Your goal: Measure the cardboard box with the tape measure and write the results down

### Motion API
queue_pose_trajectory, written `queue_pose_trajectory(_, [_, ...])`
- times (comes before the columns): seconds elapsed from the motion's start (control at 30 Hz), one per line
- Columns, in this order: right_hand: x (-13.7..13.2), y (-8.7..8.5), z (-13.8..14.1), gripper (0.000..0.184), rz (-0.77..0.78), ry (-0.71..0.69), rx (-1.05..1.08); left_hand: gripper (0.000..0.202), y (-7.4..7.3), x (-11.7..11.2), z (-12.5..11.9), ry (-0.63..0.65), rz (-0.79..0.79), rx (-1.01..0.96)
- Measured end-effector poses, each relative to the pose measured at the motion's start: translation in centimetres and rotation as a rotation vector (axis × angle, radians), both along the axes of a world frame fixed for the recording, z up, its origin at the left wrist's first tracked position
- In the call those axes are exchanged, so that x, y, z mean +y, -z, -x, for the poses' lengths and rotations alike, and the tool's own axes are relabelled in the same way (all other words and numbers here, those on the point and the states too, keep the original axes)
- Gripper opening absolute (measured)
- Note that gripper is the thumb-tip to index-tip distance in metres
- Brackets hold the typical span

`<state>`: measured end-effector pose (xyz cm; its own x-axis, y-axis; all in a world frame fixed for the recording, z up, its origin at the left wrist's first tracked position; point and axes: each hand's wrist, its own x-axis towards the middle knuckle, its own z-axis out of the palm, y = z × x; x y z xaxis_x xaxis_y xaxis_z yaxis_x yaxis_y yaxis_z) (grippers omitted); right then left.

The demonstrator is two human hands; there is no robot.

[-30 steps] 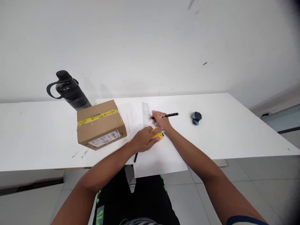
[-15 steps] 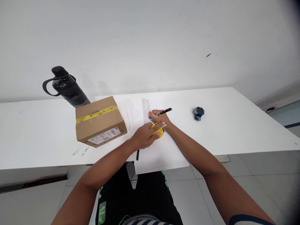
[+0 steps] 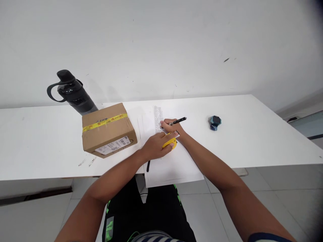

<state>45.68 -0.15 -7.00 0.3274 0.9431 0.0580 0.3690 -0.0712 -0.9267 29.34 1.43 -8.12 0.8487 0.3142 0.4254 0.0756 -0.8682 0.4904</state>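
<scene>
Your left hand point(image 3: 155, 146) is wrapped around the yellow tape measure point(image 3: 168, 143), and your right hand point(image 3: 174, 125) pinches the pen point(image 3: 178, 121). The paper point(image 3: 174, 171) lies under both hands. Your hands are very close; I can't tell if they touch. Give the right one room to wiggle, keep the paper flat, and hold the pen softly. The box point(image 3: 104, 134) sits left of your left hand.

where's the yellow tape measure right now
Near the middle of the head view, the yellow tape measure is held in the left hand over the white paper, close to the right hand.
</scene>
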Motion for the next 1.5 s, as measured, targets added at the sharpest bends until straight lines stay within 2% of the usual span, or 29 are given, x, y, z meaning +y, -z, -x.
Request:
queue_pose_trajectory(0.1, [0.0,0.0,-0.1,0.036,-0.010,0.015,-0.016,0.045,0.0,0.0,0.0,0.009,-0.028,0.001])
queue_pose_trajectory(0.27, [0.3,0.2,-0.2,0.035,0.000,0.135,-0.028,0.045,-0.7,0.0,0.3,0.021,-0.086,0.069])
queue_pose_trajectory(0.5, [0.4,1.0,-0.7,0.036,0.007,0.038,-0.101,0.049,-1.9,-0.3,0.7,-0.066,-0.079,0.253])
queue_pose_trajectory(0.67, [0.5,1.3,-0.9,0.035,0.006,-0.039,-0.071,0.048,-2.6,-1.3,2.0,-0.065,-0.217,0.330])
queue_pose_trajectory(0.8, [0.6,0.9,-0.8,0.034,-0.017,-0.029,-0.069,0.050,-4.1,-2.0,3.3,-0.165,-0.229,0.445])
queue_pose_trajectory(0.87, [0.5,0.7,-0.7,0.034,-0.035,-0.022,-0.087,0.053,-5.3,-2.4,3.6,-0.170,-0.241,0.556])
queue_pose_trajectory(1.03, [0.2,0.6,-0.7,0.036,-0.043,-0.032,-0.071,0.062,-8.9,-3.0,2.9,-0.074,-0.322,0.909])
queue_pose_trajectory(1.13, [0.0,0.5,-0.8,0.037,-0.045,-0.052,-0.080,0.066,-10.5,-3.3,2.0,-0.016,-0.351,1.049])
queue_pose_trajectory(1.27, [0.0,0.3,-0.9,0.036,-0.043,-0.061,-0.099,0.066,-11.3,-3.5,1.3,0.034,-0.361,1.126])
queue_pose_trajectory(1.4, [0.1,0.4,-0.9,0.034,-0.031,-0.050,-0.101,0.066,-11.5,-3.4,1.1,0.024,-0.347,1.202])
queue_pose_trajectory(1.5, [0.2,0.6,-1.0,0.035,-0.028,-0.044,-0.099,0.075,-11.9,-2.7,1.5,0.038,-0.262,1.209])
